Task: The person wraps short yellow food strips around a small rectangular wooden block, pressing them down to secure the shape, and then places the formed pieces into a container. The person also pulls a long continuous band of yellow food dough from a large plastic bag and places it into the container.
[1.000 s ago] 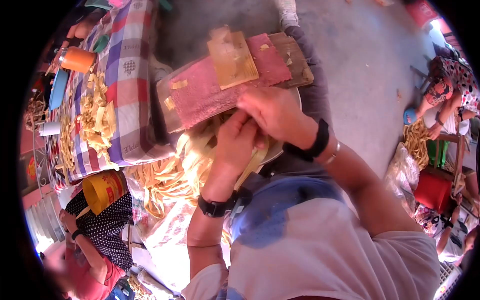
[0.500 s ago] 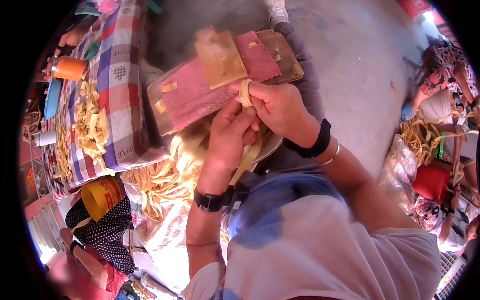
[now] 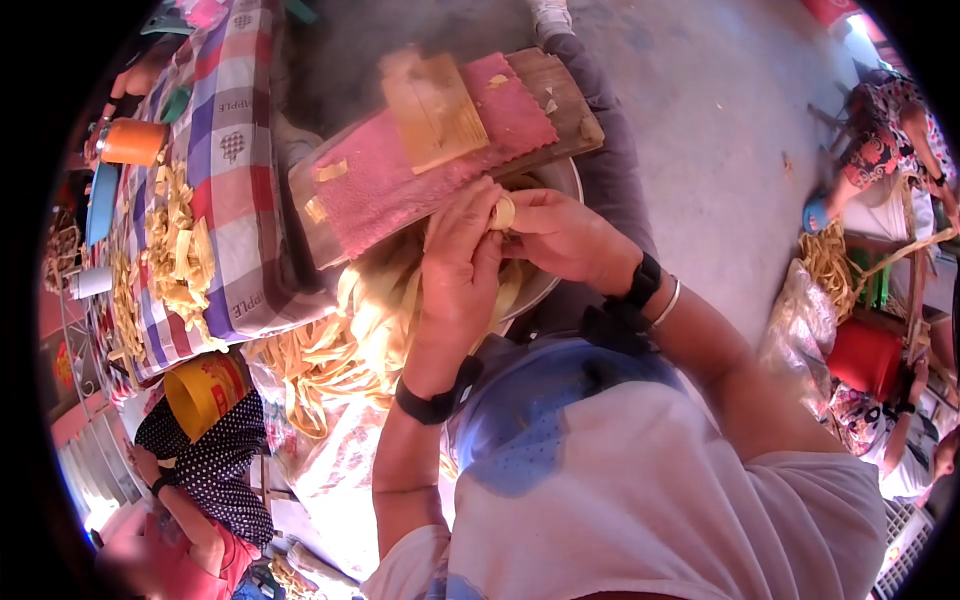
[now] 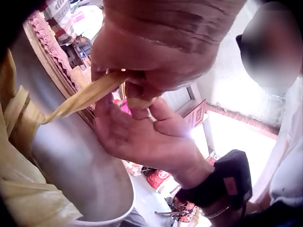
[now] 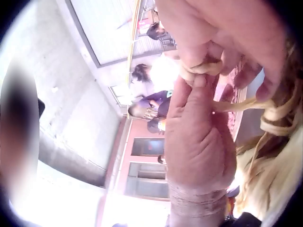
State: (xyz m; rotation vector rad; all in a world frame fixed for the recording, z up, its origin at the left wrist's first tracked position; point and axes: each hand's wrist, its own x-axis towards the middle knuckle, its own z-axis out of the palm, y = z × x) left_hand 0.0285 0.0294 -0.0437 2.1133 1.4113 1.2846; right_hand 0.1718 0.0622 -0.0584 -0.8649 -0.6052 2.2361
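Observation:
Both hands meet over a pale basin (image 3: 574,190), working a flat pale-yellow strip (image 3: 503,212) that is wound into a small ring. My left hand (image 3: 460,255) pinches the strip between thumb and fingers. From the other side, my right hand (image 3: 580,245) grips the coil with thumb and forefinger. In the left wrist view a twisted length of the strip (image 4: 85,97) runs from the fingers down to more strips in the basin. The right wrist view shows the coil (image 5: 203,70) wrapped at the left hand's fingertips.
Beyond the hands lies a wooden board (image 3: 565,100) with pink cloth (image 3: 360,205) and a small wooden block (image 3: 435,115). Loose strips (image 3: 310,360) heap at the left. A checked-cloth table (image 3: 245,190) bears folded pieces (image 3: 180,240) and an orange container (image 3: 133,142). Other people sit on both sides.
The strip, hidden behind the hands at first, appeared as a loop over the right fingers and is now a tighter ring. The left hand has risen, its fingers reaching up beside the coil.

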